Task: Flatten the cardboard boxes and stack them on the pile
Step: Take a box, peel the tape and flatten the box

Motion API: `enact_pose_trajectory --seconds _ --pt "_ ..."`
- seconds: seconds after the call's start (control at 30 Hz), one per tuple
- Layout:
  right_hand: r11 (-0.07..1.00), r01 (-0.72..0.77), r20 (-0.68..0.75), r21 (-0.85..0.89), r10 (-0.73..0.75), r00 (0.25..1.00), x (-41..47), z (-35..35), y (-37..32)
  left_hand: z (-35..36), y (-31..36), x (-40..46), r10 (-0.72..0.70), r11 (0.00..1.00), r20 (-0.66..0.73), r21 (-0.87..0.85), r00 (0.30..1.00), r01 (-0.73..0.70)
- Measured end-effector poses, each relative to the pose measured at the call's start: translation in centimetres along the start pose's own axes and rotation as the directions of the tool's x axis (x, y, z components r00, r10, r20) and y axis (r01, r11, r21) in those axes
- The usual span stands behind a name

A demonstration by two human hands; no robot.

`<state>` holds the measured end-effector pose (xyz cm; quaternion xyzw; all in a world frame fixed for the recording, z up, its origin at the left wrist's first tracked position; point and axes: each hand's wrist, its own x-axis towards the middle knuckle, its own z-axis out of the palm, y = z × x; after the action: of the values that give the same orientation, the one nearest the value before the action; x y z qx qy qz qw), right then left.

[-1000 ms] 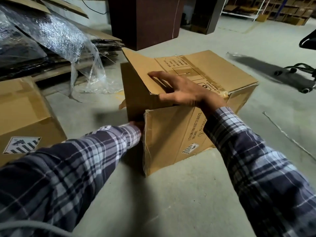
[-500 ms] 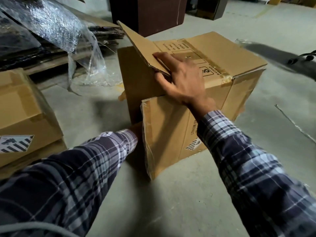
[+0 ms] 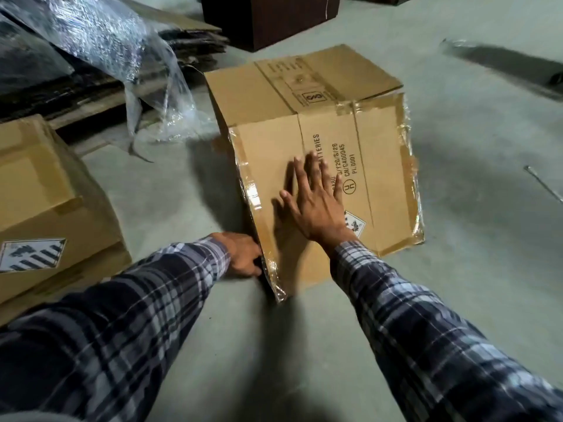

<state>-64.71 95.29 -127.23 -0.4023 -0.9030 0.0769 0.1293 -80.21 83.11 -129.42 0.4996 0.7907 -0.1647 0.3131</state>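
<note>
Brown corrugated cardboard box [image 3: 307, 147], printed and taped, lies on the concrete floor [image 3: 475, 269], half collapsed: near panel slanted low, far panel not yet flat. Loose clear tape runs along its left and right edges.

Right hand [image 3: 316, 205] lies palm-down on the near panel, fingers [image 3: 310, 169] straight and spread, holding nothing, pressing. Left hand [image 3: 243, 254] sits at the box's lower left edge, low by the floor; its fingers curl in at that edge, but whether they actually grip the card I cannot tell, since the tips are hidden behind it. Both arms reach forward and down in plaid sleeves [image 3: 441, 336].

Step in hand, as I judge it: pressing the box flat. Done well, weight goes through the whole palm toward the box's middle, while the left hand steadies the edge so the panels fold along their creases and do not slide. The tape may resist; the far panel probably needs a second push.

Left of the box: another cardboard box [image 3: 45, 202] with a striped hazard label, not yet flattened. Beyond the box to the left: the pile [image 3: 100, 83] of flattened cardboard, draped with bubble wrap [image 3: 100, 38]. Behind the box, a dark wooden cabinet [image 3: 268, 16].
</note>
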Motion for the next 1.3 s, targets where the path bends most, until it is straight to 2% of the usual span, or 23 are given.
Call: enact_pose_trajectory --seconds 0.07,0.13,0.2,0.27,0.33,0.4,0.43,0.47,0.5,0.53,0.57,0.6,0.63,0.7,0.73,0.77,0.8,0.87,0.93,1.0,1.1,1.17,1.3 --pt "0.999 -0.042 0.203 0.006 0.04 0.978 -1.0 2.6 1.4 -0.2 0.0 1.0 0.043 0.999 -0.005 0.005 0.999 -0.043" --pt "0.992 -0.126 0.365 0.005 0.115 0.924 -2.5 4.7 2.9 -0.1 0.2 1.8 0.033 0.999 0.009 0.009 0.999 -0.033" --pt "0.976 -0.219 0.513 -0.016 0.196 0.835 -4.1 6.5 4.2 0.2 0.9 2.5 0.021 0.994 0.03 -0.104 0.999 -0.018" --pt "0.965 -0.261 0.626 -0.017 0.214 0.75 -5.1 7.5 4.8 1.0 1.2 3.5 0.003 0.965 0.019 -0.261 1.0 0.002" --pt "0.952 -0.305 0.633 0.035 0.215 0.744 -5.5 7.6 4.8 1.5 1.8 4.5 -0.069 0.889 -0.022 -0.455 0.997 0.052" --pt "0.919 -0.384 0.516 0.09 0.287 0.807 -5.4 7.7 5.0 1.4 2.8 4.4 -0.197 0.737 0.004 -0.659 0.98 0.15" --pt "0.867 -0.486 0.416 0.112 0.403 0.815 -5.2 7.4 4.8 1.4 3.5 4.3 -0.247 0.65 0.039 -0.735 0.968 0.196" --pt "0.758 -0.637 0.306 0.137 0.579 0.756 -5.1 6.9 4.5 1.5 3.9 4.6 -0.269 0.578 0.061 -0.788 0.961 0.212" --pt "0.582 -0.791 0.223 0.191 0.759 0.612 -5.0 6.2 4.3 1.8 4.3 4.9 -0.276 0.532 0.067 -0.82 0.959 0.21" --pt "0.37 -0.893 0.212 0.255 0.88 0.425 -4.9 5.3 4.4 2.0 4.4 5.1 -0.286 0.503 0.054 -0.841 0.957 0.198" --pt "0.187 -0.919 0.266 0.347 0.92 0.288 -4.8 5.2 5.2 2.3 4.3 6.0 -0.302 0.47 0.049 -0.861 0.952 0.193" --pt "0.043 -0.889 0.312 0.455 0.928 0.205 -4.8 5.2 6.4 2.5 4.4 6.3 -0.319 0.428 0.051 -0.883 0.946 0.192" --pt "-0.082 -0.822 0.39 0.564 0.904 0.178 -5.0 5.6 7.8 2.6 4.4 6.2 -0.323 0.393 0.068 -0.898 0.944 0.199" --pt "-0.334 -0.65 0.591 0.683 0.776 0.222 -5.9 5.5 9.4 2.0 4.6 5.8 -0.324 0.362 0.061 -0.914 0.944 0.184" --pt "-0.452 -0.561 0.656 0.693 0.719 0.23 -6.2 5.3 9.9 1.6 4.6 5.6 -0.311 0.369 0.045 -0.915 0.949 0.164" --pt "-0.528 -0.477 0.689 0.703 0.671 0.274 -6.3 5.2 10.3 1.3 4.5 5.2 -0.299 0.363 0.036 -0.92 0.954 0.149" --pt "-0.55 -0.427 0.69 0.718 0.642 0.334 -6.2 5.0 10.0 1.0 4.3 5.2 -0.298 0.332 0.038 -0.933 0.954 0.141" --pt "-0.528 -0.377 0.648 0.761 0.6 0.469 -5.7 4.3 9.2 0.2 4.1 4.4 -0.27 0.223 0.087 -0.963 0.959 0.15" --pt "-0.531 -0.324 0.613 0.783 0.569 0.548 -5.5 3.3 8.2 -0.8 4.3 3.4 -0.203 0.075 0.095 -0.991 0.975 0.112" --pt "-0.554 -0.276 0.594 0.786 0.55 0.587 -5.2 1.7 7.3 -1.6 4.3 2.4 -0.207 -0.077 0.05 -0.996 0.977 0.035" --pt "-0.569 -0.213 0.548 0.794 0.519 0.657 -4.5 -1.7 5.4 -3.5 4.2 0.2 -0.229 -0.207 -0.002 -0.977 0.974 -0.051" --pt "-0.552 -0.182 0.511 0.814 0.531 0.676 -3.9 -4.0 4.3 -4.8 3.9 -1.5 -0.233 -0.302 -0.04 -0.947 0.972 -0.111" --pt "-0.591 -0.16 0.519 0.791 0.509 0.687 -4.8 -9.1 2.2 -7.7 4.3 -7.0 -0.268 -0.333 -0.102 -0.923 0.958 -0.192"
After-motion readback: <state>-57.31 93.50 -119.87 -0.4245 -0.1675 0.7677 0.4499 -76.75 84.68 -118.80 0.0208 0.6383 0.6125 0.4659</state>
